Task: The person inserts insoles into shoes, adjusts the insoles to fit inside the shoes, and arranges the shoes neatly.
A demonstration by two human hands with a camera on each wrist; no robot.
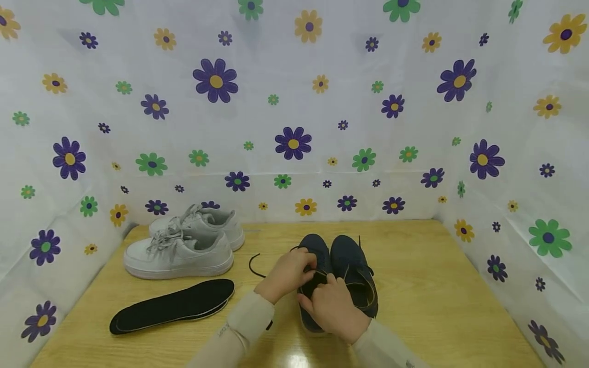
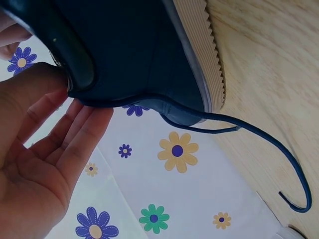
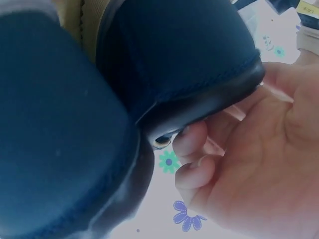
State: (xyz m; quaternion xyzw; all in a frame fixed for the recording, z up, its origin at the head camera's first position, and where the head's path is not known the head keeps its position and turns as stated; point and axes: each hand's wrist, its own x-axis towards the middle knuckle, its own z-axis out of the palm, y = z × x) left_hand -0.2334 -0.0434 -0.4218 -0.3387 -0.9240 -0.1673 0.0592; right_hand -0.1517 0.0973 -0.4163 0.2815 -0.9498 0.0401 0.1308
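Two navy lace-up shoes stand side by side, toes pointing away: the left shoe [image 1: 313,244] and the right shoe [image 1: 345,250]. My left hand [image 1: 289,275] pinches the upper edge of the left shoe's opening between thumb and fingers. A loose dark shoelace [image 2: 269,132] trails from that shoe in the left wrist view. Across the same opening, my right hand [image 1: 335,308] grips the collar, its fingers bent over the edge in the right wrist view [image 3: 259,134]. The inside of the left shoe is mostly hidden by the hands.
Black insoles [image 1: 172,308], seemingly stacked, lie at the left front. Behind them stands a pair of white sneakers, the nearer sneaker [image 1: 179,258] partly covering the farther sneaker [image 1: 232,227]. Flower-patterned white cloth [image 1: 257,122] encloses the wooden table [image 1: 428,286] at the back and sides.
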